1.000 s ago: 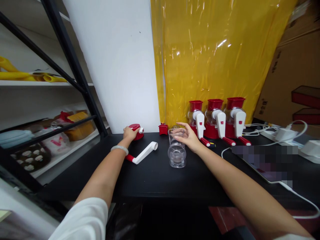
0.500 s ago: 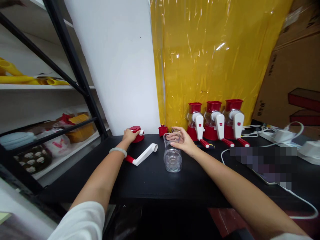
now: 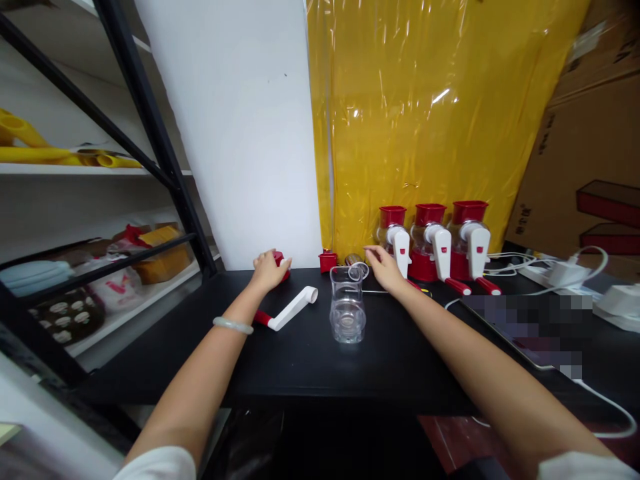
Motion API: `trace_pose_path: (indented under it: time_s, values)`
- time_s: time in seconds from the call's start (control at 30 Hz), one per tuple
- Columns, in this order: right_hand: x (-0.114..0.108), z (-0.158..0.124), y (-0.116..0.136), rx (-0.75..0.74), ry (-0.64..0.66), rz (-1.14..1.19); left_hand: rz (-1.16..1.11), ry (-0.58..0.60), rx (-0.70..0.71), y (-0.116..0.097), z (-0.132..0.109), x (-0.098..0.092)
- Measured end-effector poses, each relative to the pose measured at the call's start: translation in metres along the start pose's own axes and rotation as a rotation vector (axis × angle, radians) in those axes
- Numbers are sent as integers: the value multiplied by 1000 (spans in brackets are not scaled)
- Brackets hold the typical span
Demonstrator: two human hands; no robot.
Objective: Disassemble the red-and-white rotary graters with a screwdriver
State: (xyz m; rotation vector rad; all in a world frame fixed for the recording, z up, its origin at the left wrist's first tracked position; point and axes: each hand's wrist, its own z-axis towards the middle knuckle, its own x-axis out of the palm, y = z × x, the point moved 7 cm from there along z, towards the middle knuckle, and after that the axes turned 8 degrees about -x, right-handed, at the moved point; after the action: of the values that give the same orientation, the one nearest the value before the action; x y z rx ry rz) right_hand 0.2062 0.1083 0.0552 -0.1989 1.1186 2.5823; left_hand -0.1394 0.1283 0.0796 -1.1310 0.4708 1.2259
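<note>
A clear plastic jar (image 3: 347,305) stands upright on the black table (image 3: 310,360). My right hand (image 3: 383,265) has its fingers pinched on a small metal cone drum (image 3: 356,264) just behind the jar. My left hand (image 3: 269,270) covers and grips a red round lid part (image 3: 280,259) near the wall. A white crank handle with a red grip (image 3: 289,308) lies between my left arm and the jar. A small red block (image 3: 328,260) sits by the yellow sheet.
Three assembled red-and-white hand grinders (image 3: 435,241) line the back against yellow plastic sheeting (image 3: 425,113). White cables and chargers (image 3: 560,270) lie at the right, with cardboard boxes (image 3: 585,153) behind. A black metal shelf rack (image 3: 100,233) with goods stands at the left.
My right hand let go of the clear jar and moved behind it onto the metal drum. My left hand closed more fully over the red lid part.
</note>
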Motion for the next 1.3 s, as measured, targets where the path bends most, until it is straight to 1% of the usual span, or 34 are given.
trace_pose_path:
  time_s: [0.03,0.07,0.1,0.17,0.2,0.3,0.5,0.67,0.83,0.97,1.07,1.13,1.23,1.3]
  values:
    - [4,3,-6,31,58,-177,-28,85,74,-10,-11,5]
    - [10,5,-13,66,143,-333,-67,145,123,-19,-21,8]
    - [17,5,-19,100,232,-451,-80,199,136,-24,-32,13]
    - [30,3,-28,140,359,-564,-47,296,177,-32,-51,22]
    - [35,2,-30,146,387,-577,-27,326,188,-35,-59,26]
    - [44,4,-33,129,386,-568,43,363,212,-38,-75,33]
    - [57,13,-32,67,385,-540,214,386,221,-41,-87,38]
    - [66,15,-33,32,405,-513,257,408,261,-45,-92,40]
    - [69,17,-43,22,392,-496,259,400,261,-44,-92,39]
    - [72,18,-43,15,394,-489,280,405,277,-44,-92,40]
    - [70,16,-39,27,395,-512,273,400,270,-44,-92,40]
    - [64,15,-33,44,387,-545,260,404,259,-44,-92,40]
    - [50,13,-23,91,360,-636,218,395,246,-44,-91,38]
    - [38,14,-15,122,342,-708,176,362,254,-45,-89,35]
